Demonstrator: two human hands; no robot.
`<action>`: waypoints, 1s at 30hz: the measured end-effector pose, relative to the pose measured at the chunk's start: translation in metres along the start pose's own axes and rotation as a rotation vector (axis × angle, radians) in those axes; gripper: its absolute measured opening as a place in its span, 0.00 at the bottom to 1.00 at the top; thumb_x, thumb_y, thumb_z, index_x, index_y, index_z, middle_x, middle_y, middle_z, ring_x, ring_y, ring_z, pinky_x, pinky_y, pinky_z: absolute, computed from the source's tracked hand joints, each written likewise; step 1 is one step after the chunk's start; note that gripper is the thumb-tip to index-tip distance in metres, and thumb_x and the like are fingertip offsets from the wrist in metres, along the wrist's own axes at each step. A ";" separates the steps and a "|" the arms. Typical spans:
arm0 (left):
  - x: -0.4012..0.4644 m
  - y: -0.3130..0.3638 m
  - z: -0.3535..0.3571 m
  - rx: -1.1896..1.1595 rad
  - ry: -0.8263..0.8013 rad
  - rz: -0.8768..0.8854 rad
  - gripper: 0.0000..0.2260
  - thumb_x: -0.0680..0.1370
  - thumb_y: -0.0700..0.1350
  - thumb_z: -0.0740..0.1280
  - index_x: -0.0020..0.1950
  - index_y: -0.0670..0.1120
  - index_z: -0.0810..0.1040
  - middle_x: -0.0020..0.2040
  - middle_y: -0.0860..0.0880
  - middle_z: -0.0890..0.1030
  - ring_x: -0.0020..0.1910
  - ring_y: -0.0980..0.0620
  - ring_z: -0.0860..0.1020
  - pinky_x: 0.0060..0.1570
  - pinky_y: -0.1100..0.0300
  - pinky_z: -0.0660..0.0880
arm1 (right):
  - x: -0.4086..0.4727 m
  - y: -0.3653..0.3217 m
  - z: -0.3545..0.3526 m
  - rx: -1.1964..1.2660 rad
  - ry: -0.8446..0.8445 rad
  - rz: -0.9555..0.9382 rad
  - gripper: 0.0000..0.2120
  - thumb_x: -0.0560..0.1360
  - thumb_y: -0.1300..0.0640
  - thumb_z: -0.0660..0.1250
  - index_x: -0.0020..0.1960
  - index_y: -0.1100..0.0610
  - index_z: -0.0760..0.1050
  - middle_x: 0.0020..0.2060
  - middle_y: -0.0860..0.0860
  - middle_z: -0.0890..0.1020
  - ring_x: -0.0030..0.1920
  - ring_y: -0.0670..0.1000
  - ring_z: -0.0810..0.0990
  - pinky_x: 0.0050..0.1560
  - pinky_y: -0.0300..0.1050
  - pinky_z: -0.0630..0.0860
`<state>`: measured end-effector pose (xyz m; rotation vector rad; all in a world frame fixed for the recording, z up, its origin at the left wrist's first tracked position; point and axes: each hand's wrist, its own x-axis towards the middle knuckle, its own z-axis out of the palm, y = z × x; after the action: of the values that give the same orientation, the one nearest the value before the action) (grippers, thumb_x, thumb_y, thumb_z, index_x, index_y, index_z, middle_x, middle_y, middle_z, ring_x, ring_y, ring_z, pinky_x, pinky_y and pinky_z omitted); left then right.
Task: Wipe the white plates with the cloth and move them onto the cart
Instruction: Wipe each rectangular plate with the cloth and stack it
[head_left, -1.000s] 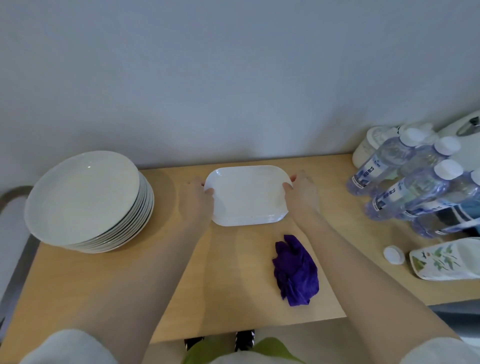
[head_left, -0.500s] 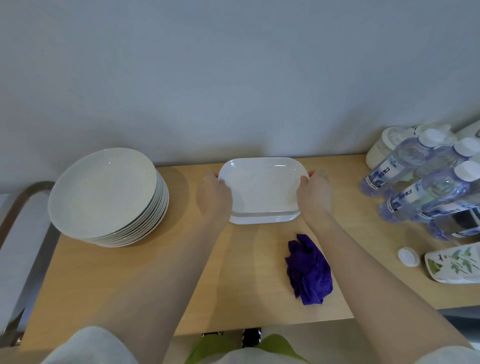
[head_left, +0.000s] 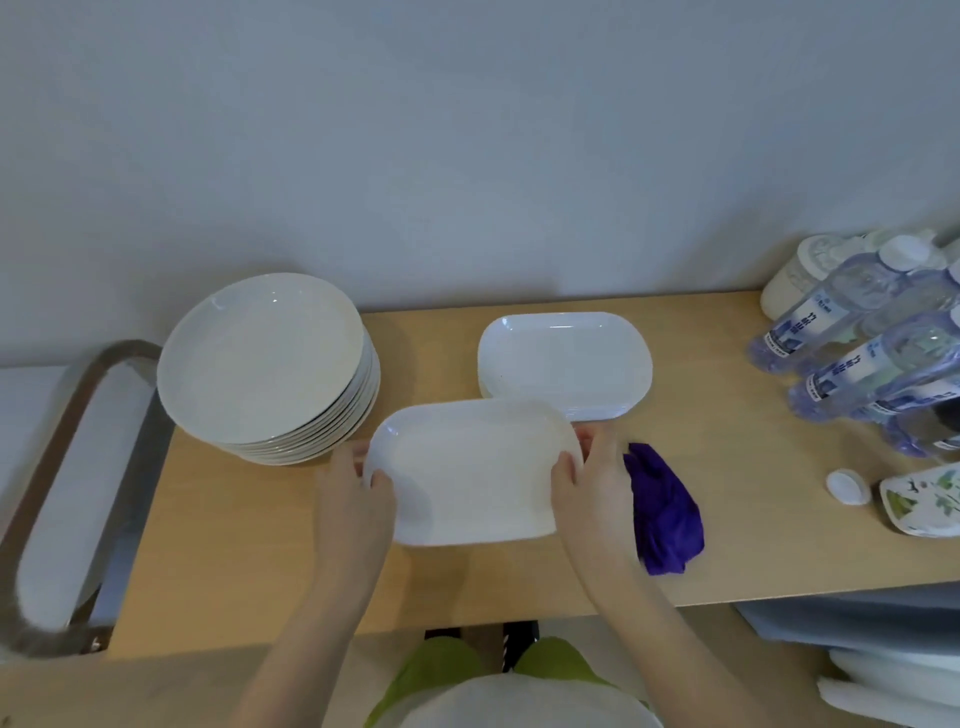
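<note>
Now, left to right. Cart (head_left: 78, 467): metal-framed, just off the bench's left end, nothing seen on it. Round plates (head_left: 265, 358): a stack at the back-left corner of the bench (head_left: 218, 561), untouched. Left hand (head_left: 353, 499): pinching the left rim of the oblong plate (head_left: 467, 467), thumb on top. That plate, a second ago resting on the oblong stack (head_left: 566, 364) at the back edge, has been lifted off and drawn toward the front edge; the stack stays behind it. Right hand (head_left: 592, 483): pinching the right rim likewise. Judgement: one plate is now separated for wiping; no wiping has begun, and a hand must be freed for the cloth. Cloth (head_left: 665, 509): purple, crumpled, just right of the right hand near the front edge. Bottles (head_left: 852, 353): clear, blue-labelled, at the right end; label writing too small to read. Cap (head_left: 847, 486): white, loose. Packet (head_left: 919, 499): floral print, no legible text.
</note>
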<state>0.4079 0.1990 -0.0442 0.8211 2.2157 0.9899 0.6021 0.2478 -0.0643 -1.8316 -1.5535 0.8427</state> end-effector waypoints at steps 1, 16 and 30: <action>-0.004 -0.010 -0.002 0.005 -0.017 -0.036 0.14 0.76 0.34 0.59 0.59 0.45 0.72 0.53 0.46 0.76 0.50 0.46 0.74 0.42 0.56 0.68 | -0.008 0.005 0.006 -0.024 -0.026 0.026 0.09 0.78 0.61 0.59 0.58 0.57 0.68 0.49 0.48 0.75 0.38 0.41 0.73 0.31 0.31 0.67; -0.005 -0.065 0.004 0.019 -0.141 -0.125 0.21 0.74 0.29 0.55 0.65 0.43 0.70 0.57 0.45 0.72 0.49 0.47 0.72 0.47 0.54 0.71 | -0.036 0.026 0.045 -0.208 -0.225 0.146 0.16 0.79 0.65 0.55 0.66 0.59 0.64 0.63 0.55 0.70 0.53 0.55 0.75 0.44 0.42 0.70; 0.006 -0.076 0.000 0.108 -0.163 -0.075 0.15 0.73 0.31 0.57 0.55 0.43 0.75 0.46 0.48 0.77 0.48 0.44 0.75 0.41 0.54 0.71 | -0.016 0.051 -0.010 -0.653 0.216 0.151 0.22 0.76 0.54 0.63 0.69 0.54 0.66 0.70 0.52 0.66 0.68 0.58 0.62 0.65 0.59 0.59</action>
<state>0.3814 0.1626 -0.1061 0.8290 2.1573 0.7466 0.6396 0.2240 -0.0964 -2.4212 -1.6812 0.1770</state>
